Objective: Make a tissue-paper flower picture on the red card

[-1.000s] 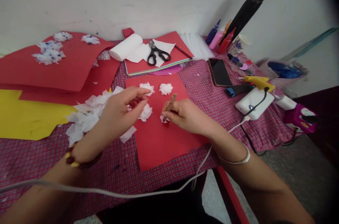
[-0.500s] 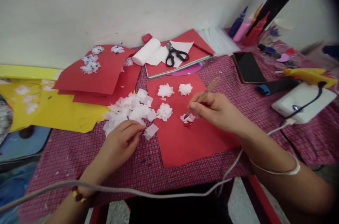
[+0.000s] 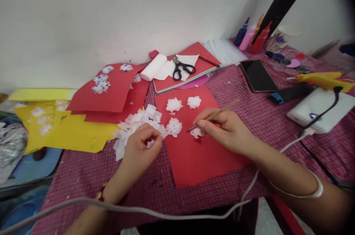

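Note:
My right hand (image 3: 222, 128) pinches a thin wooden stick (image 3: 227, 106) whose tip touches a small white tissue tuft (image 3: 196, 133) on the red card sheet (image 3: 199, 153). Three finished white tissue flowers (image 3: 174, 104) sit on the same sheet. My left hand (image 3: 141, 148) is closed over the pile of white tissue squares (image 3: 135, 124), fingers pinching a piece from it.
Red and yellow card sheets (image 3: 111, 90) with tissue flowers lie left. Scissors (image 3: 180, 67) and a tissue roll (image 3: 153, 67) rest on stacked paper behind. A phone (image 3: 257, 76), glue gun (image 3: 321, 78), white power bank (image 3: 318, 105), paint bottles (image 3: 249, 37) stand right. A cable (image 3: 138, 209) crosses the front.
My left hand moved from the pile's near edge up onto the tissue squares and closed on one. The right hand lowered the stick flatter over the tuft. The view shifted slightly.

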A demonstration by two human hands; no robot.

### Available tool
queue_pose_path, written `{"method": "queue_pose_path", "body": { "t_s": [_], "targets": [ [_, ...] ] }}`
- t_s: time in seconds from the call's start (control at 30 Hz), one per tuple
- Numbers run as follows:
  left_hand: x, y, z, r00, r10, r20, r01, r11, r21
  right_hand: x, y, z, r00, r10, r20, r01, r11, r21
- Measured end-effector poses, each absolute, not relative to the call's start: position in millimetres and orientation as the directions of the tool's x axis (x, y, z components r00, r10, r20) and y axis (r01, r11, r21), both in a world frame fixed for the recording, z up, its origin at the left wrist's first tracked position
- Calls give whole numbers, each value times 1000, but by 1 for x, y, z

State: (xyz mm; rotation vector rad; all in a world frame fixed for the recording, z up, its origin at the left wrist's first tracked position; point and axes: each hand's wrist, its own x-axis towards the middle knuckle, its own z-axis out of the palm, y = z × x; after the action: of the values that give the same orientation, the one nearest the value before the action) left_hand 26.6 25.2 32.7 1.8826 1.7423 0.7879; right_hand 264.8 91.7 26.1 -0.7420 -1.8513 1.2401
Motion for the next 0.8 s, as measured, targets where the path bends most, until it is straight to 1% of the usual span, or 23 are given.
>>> {"method": "queue_pose_path", "body": {
  "t_s": [0.03,0.07,0.1,0.17,0.2,0.27,0.37,0.5,0.6,0.7,0.8],
  "targets": [
    [27,29,35,-27,999,17,594,2,805,264,88,27,-520,800,301,-10,346,-938],
    [29,33,35,-73,994,-79,437,103,893,262,85,27,-515,794,322,-64,339,-938],
    [31,36,34,-99,981,-168,281,189,941,261,82,28,-515,786,342,-102,339,-935],
    [37,40,28,-115,952,-283,22,288,958,259,78,27,-526,757,387,-127,381,-916],
    [40,41,25,-114,941,-319,-68,313,947,257,77,26,-532,740,412,-120,416,-902],
    [45,41,19,-107,919,-379,-181,357,916,256,77,24,-533,720,445,-94,472,-877],
    [49,39,16,-106,903,-417,-247,383,890,254,78,22,-549,717,429,-57,480,-875],
    [49,35,19,-94,903,-418,-259,384,886,254,78,22,-567,727,388,-16,461,-887],
    [46,34,19,-55,918,-393,-261,366,893,254,79,22,-567,738,365,6,447,-895],
    [43,33,18,14,931,-366,-305,353,885,254,78,21,-558,741,372,-37,426,-904],
    [42,32,13,58,934,-352,-310,352,883,254,78,18,-546,760,352,-120,344,-931]
  ]
}}
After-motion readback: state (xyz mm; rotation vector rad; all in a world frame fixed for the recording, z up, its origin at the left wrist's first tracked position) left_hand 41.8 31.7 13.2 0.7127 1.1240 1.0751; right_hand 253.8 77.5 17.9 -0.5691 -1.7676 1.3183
